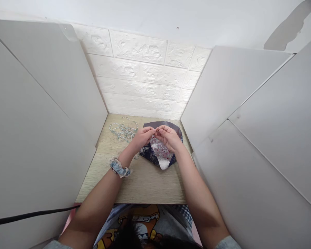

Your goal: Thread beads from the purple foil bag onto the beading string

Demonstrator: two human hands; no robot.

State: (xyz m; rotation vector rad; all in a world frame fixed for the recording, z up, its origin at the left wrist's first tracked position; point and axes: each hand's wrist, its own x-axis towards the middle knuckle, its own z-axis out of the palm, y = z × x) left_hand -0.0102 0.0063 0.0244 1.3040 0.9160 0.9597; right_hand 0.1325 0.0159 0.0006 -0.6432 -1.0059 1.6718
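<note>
My left hand (144,136) and my right hand (169,137) meet fingertip to fingertip, both closed in a pinch. Something tiny is between the fingers, too small to make out. Right below them lies a folded dark sheet or open pouch (148,159) with a patterned surface. Pink, red and whitish beads (161,150) are heaped in it, partly hidden by my right hand. To the left, strung green and white beads (121,132) lie in a loose tangle, near my left hand.
The pale wooden tabletop (150,188) is hemmed in by grey panels (54,86) on the left and right. A white brick-patterned wall (142,72) closes off the back. A black cable (33,215) runs in at lower left. My left wrist wears a blue scrunchie (119,168).
</note>
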